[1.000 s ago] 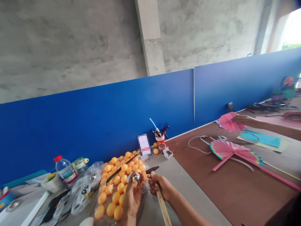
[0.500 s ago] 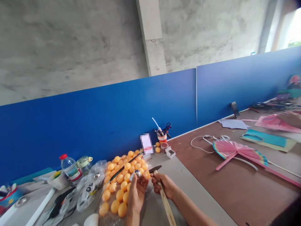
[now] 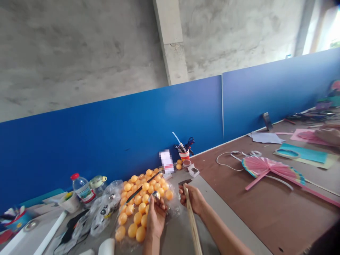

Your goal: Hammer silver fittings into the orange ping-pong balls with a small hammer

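My left hand (image 3: 156, 216) is raised in front of the orange balls, palm turned inward. Between its thumb and fingers sits a small shiny silver ball (image 3: 155, 195). To its right, my right hand (image 3: 193, 199) is closed around a hammer-like tool, close to its head. This tool (image 3: 191, 226) has a long pale wooden handle slanting down toward me and a dark, narrow head crosswise at its top. A gap separates the tool's head from the silver ball. Behind my left hand, several orange balls (image 3: 137, 217) lie in clear plastic, with a dark strip (image 3: 138, 191) across them.
A red-capped bottle (image 3: 82, 187), a lidded jar (image 3: 97, 182) and crumpled plastic bags (image 3: 102, 212) stand left. A pen cup (image 3: 183, 154) and small open box (image 3: 193, 171) are behind. Rightward lie a pink paper fan (image 3: 268, 168) and tape roll (image 3: 287, 153). Another person's hand (image 3: 328, 134) shows far right.
My right hand has moved a little right with the tool, widening the gap to my left hand. The tool's head has risen slightly. My left hand still holds the silver ball.
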A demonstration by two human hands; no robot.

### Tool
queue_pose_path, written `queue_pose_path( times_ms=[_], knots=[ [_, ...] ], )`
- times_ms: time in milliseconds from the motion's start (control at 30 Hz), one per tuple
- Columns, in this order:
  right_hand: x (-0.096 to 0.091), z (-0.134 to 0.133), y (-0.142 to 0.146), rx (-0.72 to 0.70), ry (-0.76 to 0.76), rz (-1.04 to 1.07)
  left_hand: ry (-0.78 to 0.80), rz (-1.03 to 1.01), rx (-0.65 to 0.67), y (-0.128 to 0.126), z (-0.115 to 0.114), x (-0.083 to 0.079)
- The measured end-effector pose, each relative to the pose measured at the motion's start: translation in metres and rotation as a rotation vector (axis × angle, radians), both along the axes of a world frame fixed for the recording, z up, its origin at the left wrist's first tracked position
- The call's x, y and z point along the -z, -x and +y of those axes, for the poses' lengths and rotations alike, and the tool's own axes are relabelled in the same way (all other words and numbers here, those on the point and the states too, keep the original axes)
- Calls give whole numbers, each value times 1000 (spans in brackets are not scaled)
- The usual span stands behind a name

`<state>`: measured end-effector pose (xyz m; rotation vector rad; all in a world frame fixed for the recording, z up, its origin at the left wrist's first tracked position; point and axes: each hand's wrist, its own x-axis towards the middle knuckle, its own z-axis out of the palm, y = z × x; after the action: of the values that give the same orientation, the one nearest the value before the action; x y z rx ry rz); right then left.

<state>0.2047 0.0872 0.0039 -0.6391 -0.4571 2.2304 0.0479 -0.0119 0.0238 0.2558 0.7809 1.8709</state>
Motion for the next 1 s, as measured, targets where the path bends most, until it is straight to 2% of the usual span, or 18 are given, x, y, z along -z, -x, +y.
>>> queue_pose_path(
  times_ms=[133,233,600,1000],
  knots=[
    [0,6,-5,91,21,-37,42,-8,-13,1,2,0],
    [0,6,-5,107,42,-81,56,-18,-34,2,4,3],
    [-6,-3,-5,6,22,-156,46,-15,-41,0,3,5],
    [10,1,-4,16,40,-144,18,-33,-1,-6,2,12]
  ],
)
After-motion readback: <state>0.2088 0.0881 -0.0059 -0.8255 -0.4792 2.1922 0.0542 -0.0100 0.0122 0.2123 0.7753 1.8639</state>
